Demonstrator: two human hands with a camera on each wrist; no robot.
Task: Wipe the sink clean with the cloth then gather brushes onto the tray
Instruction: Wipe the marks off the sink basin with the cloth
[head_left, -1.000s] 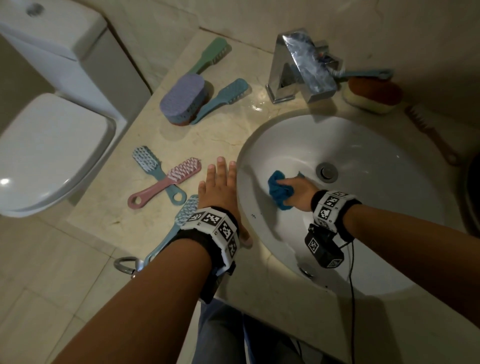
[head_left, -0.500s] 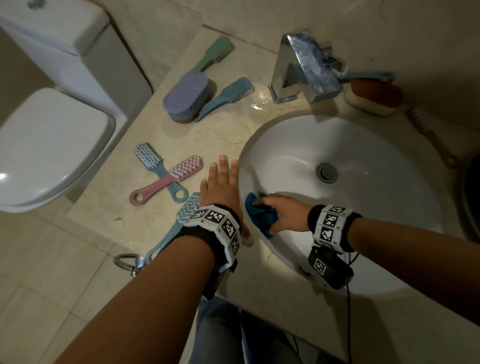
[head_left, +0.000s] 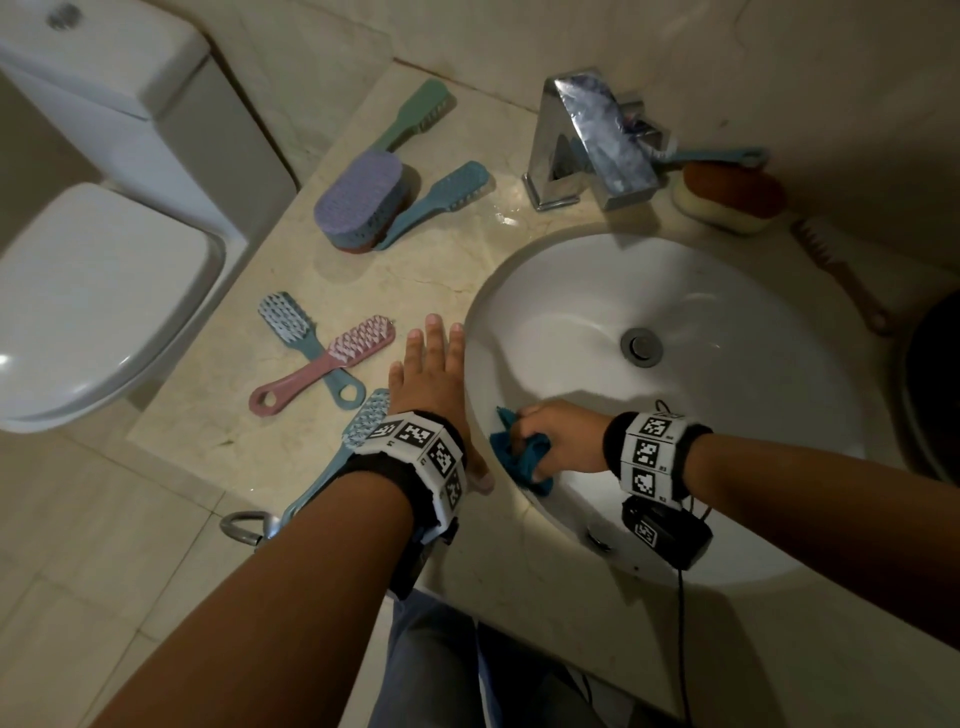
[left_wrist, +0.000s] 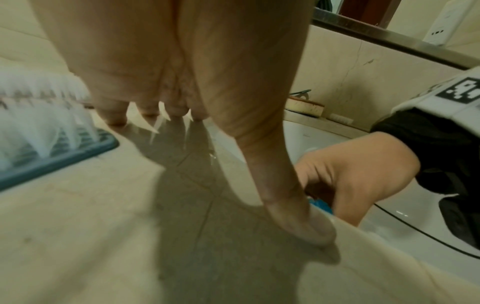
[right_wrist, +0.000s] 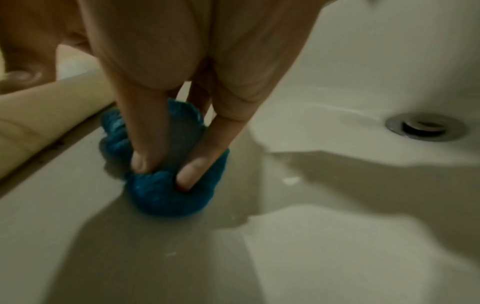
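Note:
My right hand (head_left: 558, 436) grips a bunched blue cloth (head_left: 522, 457) (right_wrist: 171, 185) and presses it against the near-left inner wall of the white sink (head_left: 727, 322), just under the rim. My left hand (head_left: 434, 374) lies flat with straight fingers on the beige counter (head_left: 426, 270) beside the sink's left edge, its thumb (left_wrist: 301, 222) at the rim. Brushes lie on the counter: a pink one (head_left: 332, 364) crossed over a blue one (head_left: 306, 343), a blue one (head_left: 358, 431) partly under my left wrist, a purple scrubber (head_left: 358, 200), a teal one (head_left: 441, 200) and a green one (head_left: 415, 114).
A chrome faucet (head_left: 592, 140) stands behind the sink, with a brown sponge brush (head_left: 727, 200), a thin blue brush (head_left: 717, 155) and a brown brush (head_left: 841, 275) to its right. A white toilet (head_left: 93, 291) is at the left. The drain (head_left: 641, 347) sits mid-basin.
My right hand has dragged the cloth from near the drain down and left to the near-left wall of the basin. The left hand has stayed flat on the counter.

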